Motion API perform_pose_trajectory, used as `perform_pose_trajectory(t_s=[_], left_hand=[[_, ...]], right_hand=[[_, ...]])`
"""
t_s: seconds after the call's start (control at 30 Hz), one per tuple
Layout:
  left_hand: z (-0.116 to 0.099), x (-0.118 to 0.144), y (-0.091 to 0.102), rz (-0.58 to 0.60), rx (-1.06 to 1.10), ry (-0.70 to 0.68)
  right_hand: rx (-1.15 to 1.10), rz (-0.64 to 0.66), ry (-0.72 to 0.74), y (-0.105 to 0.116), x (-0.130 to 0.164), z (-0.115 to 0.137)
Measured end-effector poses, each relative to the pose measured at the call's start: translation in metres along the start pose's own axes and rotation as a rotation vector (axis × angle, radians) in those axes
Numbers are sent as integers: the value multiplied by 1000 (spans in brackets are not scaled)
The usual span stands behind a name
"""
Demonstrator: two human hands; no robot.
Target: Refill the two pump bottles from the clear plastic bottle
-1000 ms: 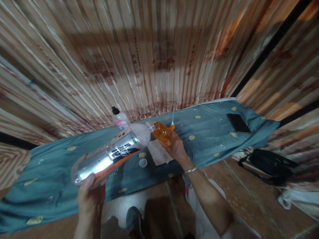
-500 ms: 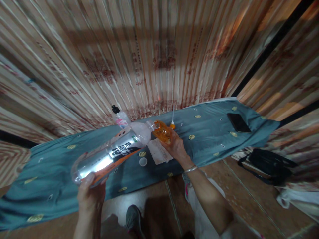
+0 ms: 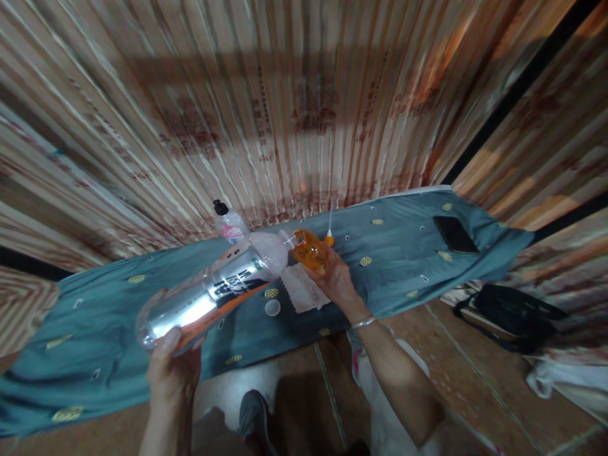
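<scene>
My left hand (image 3: 175, 364) is closed around the base of a large clear plastic bottle (image 3: 209, 294) with a silver, black and orange label. The bottle is tilted, its neck pointing right and up to the mouth of a small amber bottle (image 3: 310, 252). My right hand (image 3: 336, 278) grips that amber bottle, which leans toward the large one. The two mouths meet or nearly meet; whether liquid flows between them I cannot tell. Behind the amber bottle stands an orange and white spray or pump top (image 3: 329, 239) with a thin tube. A round whitish cap (image 3: 272, 308) lies below the large bottle.
A teal patterned cloth (image 3: 394, 253) covers the long table. On it are a pale cloth or tissue (image 3: 301, 291), a clear bottle with a black top (image 3: 230, 225) at the back and a black phone (image 3: 455, 234) to the right. A black bag (image 3: 513, 313) sits beyond the right front edge.
</scene>
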State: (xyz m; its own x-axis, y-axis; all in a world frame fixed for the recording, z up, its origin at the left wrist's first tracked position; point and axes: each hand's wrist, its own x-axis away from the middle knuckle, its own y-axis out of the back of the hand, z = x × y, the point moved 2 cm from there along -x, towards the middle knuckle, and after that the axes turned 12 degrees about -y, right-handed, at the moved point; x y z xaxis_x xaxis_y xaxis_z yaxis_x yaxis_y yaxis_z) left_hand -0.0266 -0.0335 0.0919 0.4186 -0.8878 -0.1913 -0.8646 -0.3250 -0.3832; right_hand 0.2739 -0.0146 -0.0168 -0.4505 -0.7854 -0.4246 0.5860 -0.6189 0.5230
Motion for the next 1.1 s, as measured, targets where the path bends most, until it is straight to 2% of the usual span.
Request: perform_pose_trajectory(t_s=[0.3,0.53,1.1], left_hand=[[0,0,1,32,9,-17],[1,-2,2,0,27,1],[1,-1,3,4,11,2]], right_hand=[[-10,0,0,3,0,4],[-3,1,-5,4,0,5],[7,-10,11,4,0,5]])
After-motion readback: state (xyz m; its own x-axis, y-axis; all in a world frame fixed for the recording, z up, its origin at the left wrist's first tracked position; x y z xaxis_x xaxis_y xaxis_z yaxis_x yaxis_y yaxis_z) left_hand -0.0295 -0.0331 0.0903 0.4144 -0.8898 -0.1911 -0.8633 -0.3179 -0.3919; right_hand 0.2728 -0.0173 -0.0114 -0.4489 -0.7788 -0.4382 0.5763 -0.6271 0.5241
